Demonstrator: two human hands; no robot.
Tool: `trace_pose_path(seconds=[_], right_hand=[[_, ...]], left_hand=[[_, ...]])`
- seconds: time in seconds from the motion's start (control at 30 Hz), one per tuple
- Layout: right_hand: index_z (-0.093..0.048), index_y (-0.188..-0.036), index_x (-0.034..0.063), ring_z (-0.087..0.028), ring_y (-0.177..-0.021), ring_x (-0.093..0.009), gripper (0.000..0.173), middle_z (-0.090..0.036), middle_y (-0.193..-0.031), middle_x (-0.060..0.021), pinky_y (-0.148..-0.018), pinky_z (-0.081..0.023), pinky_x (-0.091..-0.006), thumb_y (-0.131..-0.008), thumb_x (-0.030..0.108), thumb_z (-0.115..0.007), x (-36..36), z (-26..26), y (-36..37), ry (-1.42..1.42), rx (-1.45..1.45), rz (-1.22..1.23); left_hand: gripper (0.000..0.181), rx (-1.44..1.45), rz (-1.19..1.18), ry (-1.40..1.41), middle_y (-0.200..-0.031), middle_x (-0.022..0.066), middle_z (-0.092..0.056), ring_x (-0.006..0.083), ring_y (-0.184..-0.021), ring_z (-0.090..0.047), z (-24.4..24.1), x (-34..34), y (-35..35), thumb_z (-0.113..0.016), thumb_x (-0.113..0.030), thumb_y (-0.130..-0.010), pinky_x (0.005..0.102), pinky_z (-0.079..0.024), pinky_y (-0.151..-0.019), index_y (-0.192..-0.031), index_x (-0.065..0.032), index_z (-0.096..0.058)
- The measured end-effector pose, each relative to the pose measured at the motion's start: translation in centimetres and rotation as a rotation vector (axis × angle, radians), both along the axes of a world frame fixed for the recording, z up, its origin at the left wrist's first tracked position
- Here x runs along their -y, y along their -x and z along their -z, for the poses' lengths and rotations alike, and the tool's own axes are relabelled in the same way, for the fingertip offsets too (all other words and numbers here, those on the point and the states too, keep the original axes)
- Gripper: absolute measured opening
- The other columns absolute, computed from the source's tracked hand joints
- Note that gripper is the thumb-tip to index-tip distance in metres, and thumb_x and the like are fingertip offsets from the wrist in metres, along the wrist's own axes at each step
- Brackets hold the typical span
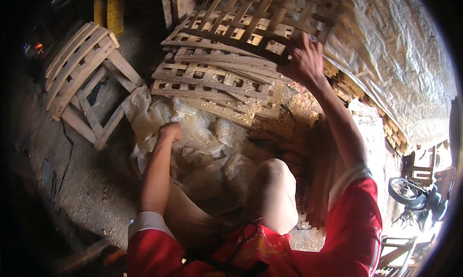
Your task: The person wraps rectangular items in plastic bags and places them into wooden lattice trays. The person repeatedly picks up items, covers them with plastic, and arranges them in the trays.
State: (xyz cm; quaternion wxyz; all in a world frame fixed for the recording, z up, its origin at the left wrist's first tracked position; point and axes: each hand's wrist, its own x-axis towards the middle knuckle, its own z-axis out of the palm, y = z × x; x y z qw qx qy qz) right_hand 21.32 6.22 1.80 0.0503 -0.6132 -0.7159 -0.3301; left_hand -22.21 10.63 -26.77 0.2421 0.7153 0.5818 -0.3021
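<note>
My right hand [305,61] is at the near right corner of a slatted wooden lattice panel [249,20], with its thumb side along the edge. The panel is tilted and blurred above a stack of similar lattice panels [213,72] strewn with wood shavings. My left hand [171,132] is curled into a fist over crumpled clear plastic sheeting [197,126]. Whether its fingers pinch any of the plastic is hidden. The sheeting lies between the stack and my bent knees.
A slatted wooden stool or frame [83,78] lies to the left, before a yellow crate [110,11]. On the right, a silvery sheet [394,56] covers stacked wood [347,85]. Wood shavings [298,99] litter the ground. A motorcycle [416,197] stands in the bright area at far right.
</note>
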Motion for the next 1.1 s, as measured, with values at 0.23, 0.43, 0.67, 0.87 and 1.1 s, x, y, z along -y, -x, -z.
trace_pose_path(seconds=[0.23, 0.43, 0.67, 0.87, 1.1], right_hand=[[-0.069, -0.134, 0.0227, -0.061, -0.098, -0.022, 0.064, -0.063, -0.113, -0.0037, -0.079, -0.043, -0.0443, -0.072, 0.026, -0.081, 20.1, -7.7, -7.7, -0.356, 0.281, 0.061], [-0.068, -0.137, 0.0232, -0.057, -0.096, -0.021, 0.074, -0.067, -0.092, -0.0005, -0.088, -0.043, -0.0437, -0.065, 0.024, -0.084, 33.4, -10.4, -11.1, -0.336, 0.124, 0.434], [-0.066, -0.139, 0.0135, -0.062, -0.094, -0.024, 0.075, -0.062, -0.102, -0.0113, -0.085, -0.051, -0.037, -0.067, 0.011, -0.086, 48.1, -5.8, -11.1, -0.321, -0.341, 0.707], [-0.07, -0.133, 0.0079, -0.046, -0.074, -0.013, 0.072, -0.046, -0.089, -0.0016, -0.066, -0.041, -0.0309, -0.063, 0.008, -0.082, 53.6, 0.4, -7.7, -0.292, -0.579, 0.921], [-0.071, -0.134, 0.0144, -0.039, -0.072, -0.013, 0.069, -0.042, -0.083, 0.0031, -0.066, -0.035, -0.0329, -0.068, 0.017, -0.089, 56.4, 6.6, -8.9, -0.186, -0.643, 0.862]], left_hand=[[0.064, 0.028, 0.102, -0.035, -0.128, 0.0173, -0.071, 0.0309, -0.116, -0.07, 0.7, -3.0, -4.0, -0.087, -0.019, -0.064, 0.0414, -0.058, -0.095, -0.124, -0.0026, -0.07], [0.115, 0.144, -0.002, -0.066, -0.142, 0.0265, -0.059, 0.0356, -0.132, -0.059, 0.5, -3.8, -8.0, -0.098, -0.045, -0.052, 0.0399, -0.048, -0.109, -0.143, 0.0071, -0.052], [0.104, 0.091, 0.228, 0.062, -0.127, 0.0295, -0.067, 0.0344, -0.121, -0.067, -2.5, -3.5, -12.8, -0.101, -0.048, -0.046, 0.0404, -0.051, -0.103, -0.121, 0.0136, -0.064], [0.04, -0.096, 0.386, -0.013, -0.107, 0.0131, -0.077, 0.031, -0.098, -0.073, -1.2, -2.4, -13.9, -0.094, -0.009, -0.058, 0.0464, -0.057, -0.083, -0.093, -0.0021, -0.075], [0.033, 0.17, 0.278, -0.273, -0.118, 0.0337, -0.066, 0.0455, -0.116, -0.066, 1.3, -4.2, -11.6, -0.059, -0.001, -0.081, 0.0486, -0.055, -0.093, -0.111, 0.0047, -0.071]])
